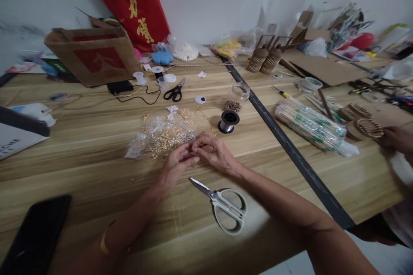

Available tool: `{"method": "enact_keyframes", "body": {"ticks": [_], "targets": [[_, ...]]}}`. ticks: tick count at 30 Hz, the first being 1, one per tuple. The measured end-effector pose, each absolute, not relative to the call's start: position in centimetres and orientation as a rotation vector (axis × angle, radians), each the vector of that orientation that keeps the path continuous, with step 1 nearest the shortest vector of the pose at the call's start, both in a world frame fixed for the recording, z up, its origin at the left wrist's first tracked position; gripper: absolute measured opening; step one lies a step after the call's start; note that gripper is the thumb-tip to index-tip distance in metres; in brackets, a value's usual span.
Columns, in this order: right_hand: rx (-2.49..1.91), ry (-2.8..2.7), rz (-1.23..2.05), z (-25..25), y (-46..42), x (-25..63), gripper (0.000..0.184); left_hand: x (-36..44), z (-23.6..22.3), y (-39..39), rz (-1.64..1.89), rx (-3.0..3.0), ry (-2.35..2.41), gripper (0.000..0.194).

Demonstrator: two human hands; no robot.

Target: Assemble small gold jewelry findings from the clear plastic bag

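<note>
My left hand [178,161] and my right hand [214,152] meet over the table, fingertips pinched close together. Whatever they hold is too small to make out. Just beyond them lies a pile of small gold and silver metal findings [166,137] among clear plastic bags [137,146]. A thin gold chain [206,116] stretches away behind my right hand. To the right of it stands a black spool of fine wire [229,121]. Below my hands, scissors with pale green handles [222,206] rest with their tips toward my left hand.
Behind are black scissors [174,91], a jar of beads [237,98] and a paper bag [93,56]. A phone [38,232] lies front left. Past the dark table seam are bagged wooden sticks [309,124] and another person's hand [395,138] at a small wooden basket [363,129].
</note>
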State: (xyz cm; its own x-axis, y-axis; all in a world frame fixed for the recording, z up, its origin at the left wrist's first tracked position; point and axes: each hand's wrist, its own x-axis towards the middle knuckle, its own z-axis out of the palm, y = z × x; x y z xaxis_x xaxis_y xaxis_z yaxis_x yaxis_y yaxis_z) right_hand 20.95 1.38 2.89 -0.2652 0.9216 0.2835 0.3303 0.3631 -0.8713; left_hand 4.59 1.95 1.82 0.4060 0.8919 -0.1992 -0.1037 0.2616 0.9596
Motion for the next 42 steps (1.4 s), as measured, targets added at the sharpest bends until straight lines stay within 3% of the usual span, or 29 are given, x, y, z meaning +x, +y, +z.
{"method": "enact_keyframes", "body": {"ticks": [6, 11, 18, 20, 22, 27, 30, 42], "targets": [[-1.054, -1.759, 0.944, 3.2, 1.1, 20.7, 0.015, 4.3, 2.0, 1.5, 0.784, 0.911, 0.818, 0.025], [-1.07, -1.783, 1.034, 3.7, 1.2, 21.1, 0.02, 3.3, 1.6, 1.4, 0.791, 0.963, 0.866, 0.025], [-1.544, -2.429, 0.548, 5.4, 0.4, 23.9, 0.004, 1.9, 1.4, 1.4, 0.816, 0.969, 0.95, 0.027], [-1.665, -2.547, 0.475, 5.3, -0.8, 24.5, 0.008, 1.6, 1.4, 1.4, 0.833, 0.976, 0.963, 0.026], [-1.748, -2.569, 0.442, 4.8, -2.3, 24.6, 0.016, 1.4, 1.4, 1.4, 0.837, 0.978, 0.97, 0.026], [-1.88, -2.444, 0.302, 2.7, -4.7, 23.6, 0.009, 1.0, 1.2, 1.5, 0.842, 0.988, 0.97, 0.026], [-1.953, -2.419, 0.261, 2.0, -5.0, 22.9, 0.014, 0.7, 1.0, 1.5, 0.864, 0.989, 0.964, 0.025], [-1.616, -2.309, 0.605, 2.9, -3.6, 22.8, 0.007, -0.1, 0.3, 1.7, 0.918, 1.074, 0.994, 0.023]]}}
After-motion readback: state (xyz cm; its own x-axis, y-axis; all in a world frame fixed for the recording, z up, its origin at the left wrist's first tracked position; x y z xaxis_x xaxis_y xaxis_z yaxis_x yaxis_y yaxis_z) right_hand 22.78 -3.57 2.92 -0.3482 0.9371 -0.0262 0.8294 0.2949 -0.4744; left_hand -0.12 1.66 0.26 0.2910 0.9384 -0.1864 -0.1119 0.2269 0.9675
